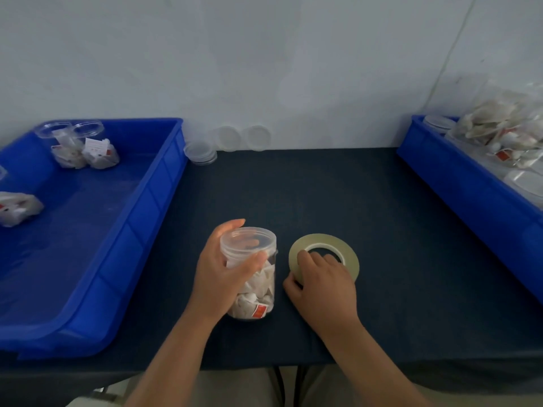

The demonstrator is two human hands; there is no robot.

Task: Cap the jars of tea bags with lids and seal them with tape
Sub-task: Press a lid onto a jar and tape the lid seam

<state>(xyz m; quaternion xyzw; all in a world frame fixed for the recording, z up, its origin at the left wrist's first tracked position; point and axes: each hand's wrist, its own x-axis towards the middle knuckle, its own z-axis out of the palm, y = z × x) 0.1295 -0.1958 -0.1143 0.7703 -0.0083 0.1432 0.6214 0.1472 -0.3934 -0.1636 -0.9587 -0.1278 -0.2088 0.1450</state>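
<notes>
Left hand (219, 277) wrapped around a clear jar (252, 277) of tea bags, capped with a clear lid (248, 239), standing on the dark table (382, 230) just left of the tape roll (323, 255). Right hand (324, 284) laid over the near edge of that flat-lying roll, fingers curled on it, thumb against its rim. Farther left of the roll, a blue bin (141, 230) with more jars; beyond the roll by the wall, spare lids (201, 152)

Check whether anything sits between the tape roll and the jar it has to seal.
Nothing visible does. The tape roll lies flat on the dark table under the right hand, just right of the jar held by the left hand; only bare table separates them.
</notes>
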